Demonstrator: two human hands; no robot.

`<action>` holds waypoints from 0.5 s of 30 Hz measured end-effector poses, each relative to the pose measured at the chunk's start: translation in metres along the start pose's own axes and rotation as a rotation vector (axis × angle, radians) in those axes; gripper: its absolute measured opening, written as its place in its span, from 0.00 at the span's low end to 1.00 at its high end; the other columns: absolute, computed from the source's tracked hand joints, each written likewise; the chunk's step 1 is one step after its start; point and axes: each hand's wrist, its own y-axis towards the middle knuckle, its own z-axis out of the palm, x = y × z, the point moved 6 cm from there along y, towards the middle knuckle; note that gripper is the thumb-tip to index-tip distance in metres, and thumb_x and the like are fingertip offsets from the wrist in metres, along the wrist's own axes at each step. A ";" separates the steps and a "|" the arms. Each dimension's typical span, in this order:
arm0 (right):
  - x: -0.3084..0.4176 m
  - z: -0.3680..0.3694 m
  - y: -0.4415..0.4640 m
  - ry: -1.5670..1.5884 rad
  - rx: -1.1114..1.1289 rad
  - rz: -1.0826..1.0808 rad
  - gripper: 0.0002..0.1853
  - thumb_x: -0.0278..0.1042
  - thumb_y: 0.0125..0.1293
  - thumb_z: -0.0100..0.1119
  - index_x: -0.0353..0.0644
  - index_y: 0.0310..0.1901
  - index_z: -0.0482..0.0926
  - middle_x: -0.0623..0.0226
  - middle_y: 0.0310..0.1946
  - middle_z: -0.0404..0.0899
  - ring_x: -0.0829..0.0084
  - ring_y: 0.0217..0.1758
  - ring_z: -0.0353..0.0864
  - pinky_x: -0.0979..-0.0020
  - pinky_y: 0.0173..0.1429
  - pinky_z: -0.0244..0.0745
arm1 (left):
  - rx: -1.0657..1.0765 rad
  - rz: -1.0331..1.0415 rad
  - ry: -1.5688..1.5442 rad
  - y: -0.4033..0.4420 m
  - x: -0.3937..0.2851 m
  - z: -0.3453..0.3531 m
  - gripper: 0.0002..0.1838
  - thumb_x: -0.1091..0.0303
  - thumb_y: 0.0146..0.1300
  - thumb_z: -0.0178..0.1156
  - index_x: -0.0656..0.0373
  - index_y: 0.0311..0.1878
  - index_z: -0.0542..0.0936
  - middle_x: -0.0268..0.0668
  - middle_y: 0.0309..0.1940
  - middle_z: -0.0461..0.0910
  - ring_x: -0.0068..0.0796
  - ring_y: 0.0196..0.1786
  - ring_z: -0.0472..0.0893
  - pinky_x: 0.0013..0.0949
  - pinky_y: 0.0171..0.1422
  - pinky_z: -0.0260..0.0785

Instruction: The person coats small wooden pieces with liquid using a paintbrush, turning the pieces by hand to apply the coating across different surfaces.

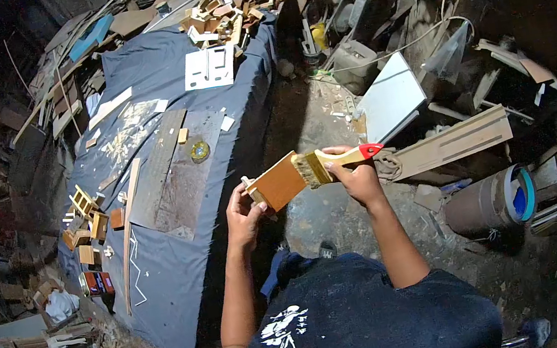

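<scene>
A small wooden piece [276, 183] with a flat orange-brown face is in my left hand [246, 216], whose fingers close on its left end. My right hand [357, 179] grips a wide paintbrush [343, 157] with a pale handle and red tip. The brush's bristles are at the right edge of the brown face; whether they press on it is hard to tell. Both hands are in front of my body, right of the cloth-covered table.
The grey-cloth table [160, 260] holds a heap of wooden pieces [229, 9], a white board [209, 68], a yellow roll [199, 151] and small wooden blocks [88, 254]. A brown bucket [476, 207], a white panel [394, 95] and a long plank [454, 142] are at the right.
</scene>
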 end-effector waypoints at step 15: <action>0.009 -0.031 0.015 0.037 -0.265 -0.174 0.14 0.27 0.68 0.64 0.37 0.54 0.80 0.68 0.45 0.82 0.80 0.44 0.79 0.77 0.50 0.75 | -0.112 0.045 -0.450 -0.006 0.025 -0.024 0.25 0.66 0.61 0.62 0.58 0.62 0.72 0.35 0.53 0.78 0.29 0.52 0.80 0.34 0.52 0.76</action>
